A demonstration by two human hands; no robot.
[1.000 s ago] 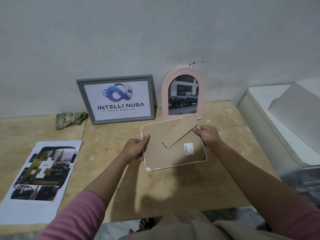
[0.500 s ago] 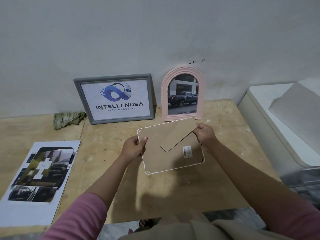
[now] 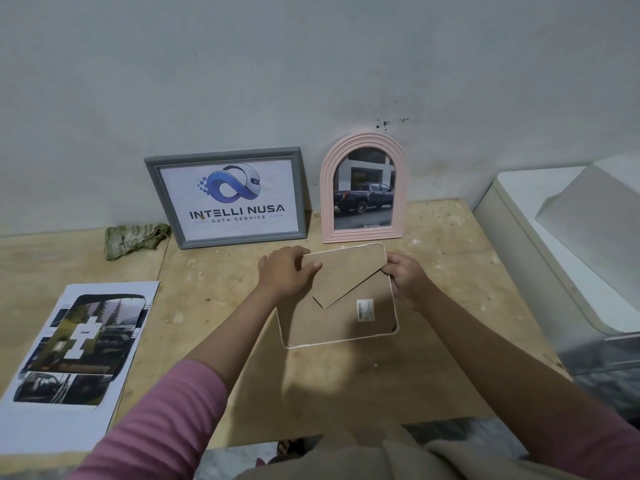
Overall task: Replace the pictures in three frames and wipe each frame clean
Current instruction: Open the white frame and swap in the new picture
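Plywood bench against a scuffed wall, and you've got the white frame face down, held just above it in front of the pink arch frame. Your left hand grips its top-left corner and your right hand pinches the right edge. Risk: the brown backing with its loose stand flap could slip out if you tilt it.
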